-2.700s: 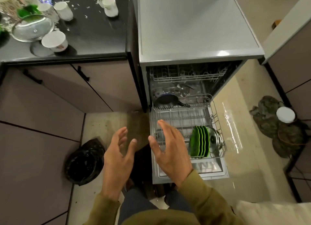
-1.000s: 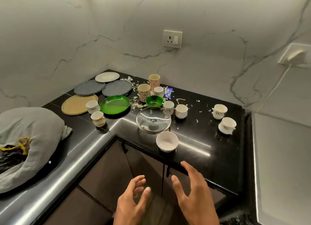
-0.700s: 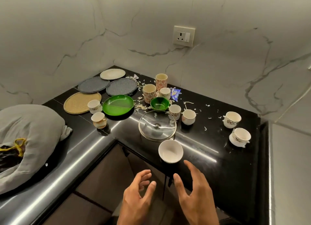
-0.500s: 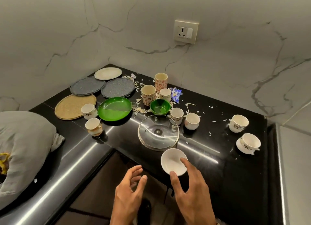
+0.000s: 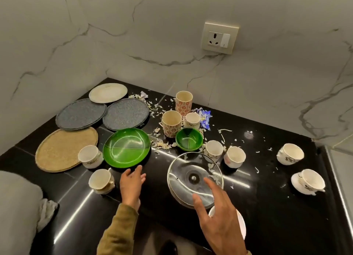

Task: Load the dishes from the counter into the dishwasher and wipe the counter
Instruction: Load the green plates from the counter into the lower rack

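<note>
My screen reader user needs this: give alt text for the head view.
Two open hands reach over a black counter cluttered with dishes: the left hand nears a green plate, the right hand hovers over a glass lid and white bowl. Cups, plates and scraps surround them.

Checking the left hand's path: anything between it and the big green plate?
Head view: only bare black counter between the left hand's fingertips and the big green plate. Nearest cup sits aside.

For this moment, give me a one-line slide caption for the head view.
Both open hands reach over a littered black counter: left hand near the green plate, right hand above the glass lid.
</note>
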The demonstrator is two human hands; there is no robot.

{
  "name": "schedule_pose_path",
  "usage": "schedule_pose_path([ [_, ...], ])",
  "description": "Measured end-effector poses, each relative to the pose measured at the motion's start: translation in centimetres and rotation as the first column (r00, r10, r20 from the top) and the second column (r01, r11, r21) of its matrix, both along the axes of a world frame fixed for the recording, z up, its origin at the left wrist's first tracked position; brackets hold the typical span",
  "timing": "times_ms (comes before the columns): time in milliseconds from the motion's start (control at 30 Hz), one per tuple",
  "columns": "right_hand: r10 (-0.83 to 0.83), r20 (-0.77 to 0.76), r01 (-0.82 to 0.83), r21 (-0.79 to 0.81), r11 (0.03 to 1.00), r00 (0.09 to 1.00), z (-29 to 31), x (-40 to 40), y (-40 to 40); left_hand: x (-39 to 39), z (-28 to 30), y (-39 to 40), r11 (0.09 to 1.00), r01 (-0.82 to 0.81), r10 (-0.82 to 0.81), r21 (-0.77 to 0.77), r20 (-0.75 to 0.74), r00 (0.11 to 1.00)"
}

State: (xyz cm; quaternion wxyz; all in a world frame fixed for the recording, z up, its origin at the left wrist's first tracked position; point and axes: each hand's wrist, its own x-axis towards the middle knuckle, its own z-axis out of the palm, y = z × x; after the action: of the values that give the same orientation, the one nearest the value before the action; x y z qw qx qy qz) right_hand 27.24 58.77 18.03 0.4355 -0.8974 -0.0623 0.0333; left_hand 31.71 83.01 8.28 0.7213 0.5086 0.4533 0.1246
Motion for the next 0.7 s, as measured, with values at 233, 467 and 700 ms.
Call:
schedule_pose_path([
  [233, -0.030, -0.002, 0.030, -0.026, 0.999, 1.000, -0.7, 2.0, 1.6, 3.5, -1.6, 2.7, 0.964, -0.179, 0.193, -0.196, 0.057, 0.979],
  [467, -0.042, -0.030, 0.041, -0.045, 0.998, 0.999, -1.2, 2.2, 2.2, 4.0, -3.0, 3.6, 0.952, -0.251, 0.264, -0.174, 0.052, 0.963],
  [700, -0.046, -0.031, 0.044, -0.054, 0.998, 0.998, -1.2, 1.9, 2.4, 3.9, -1.6, 3.3, 0.940, -0.286, 0.304, -0.188, 0.073, 0.950],
])
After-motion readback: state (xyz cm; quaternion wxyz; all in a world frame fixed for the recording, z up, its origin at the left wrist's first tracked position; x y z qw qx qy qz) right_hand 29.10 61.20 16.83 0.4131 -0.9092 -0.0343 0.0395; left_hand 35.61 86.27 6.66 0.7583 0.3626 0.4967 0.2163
